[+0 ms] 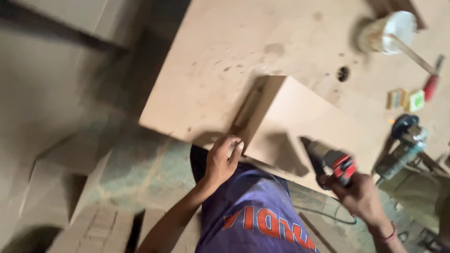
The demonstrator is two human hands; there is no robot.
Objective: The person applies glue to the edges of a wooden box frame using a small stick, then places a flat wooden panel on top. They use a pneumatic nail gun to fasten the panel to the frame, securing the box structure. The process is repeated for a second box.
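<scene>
Gripping the near corner of a wooden box (300, 126), the left hand (221, 161) has its fingers (233, 146) curled over the box edge and pressed close together on the wood. The box lies on the tabletop (225, 51), a large pale board, close to its near edge. One flat panel of the box faces up, and a darker open side faces left.

The right hand (358, 197) is wrapped around the grip of a power drill (330, 161) with a grey body and a red rear section. Its fingers are closed tightly on the tool. The drill nose points up and left toward the near edge of the box; motion blur hides whether the tip touches the wood. A thin cord (323, 214) trails below the drill.

On the tabletop well beyond the box stands a white container (391, 30) with a stick (412, 54) leaning out of it. A round hole (343, 73) shows in the board near it. To the right lie a red-handled tool (432, 82), two small yellow-green packets (407, 100) and a second power tool (403, 145) with a dark round part.

Below, between the arms, a purple shirt (255, 218) with red lettering is in view.
</scene>
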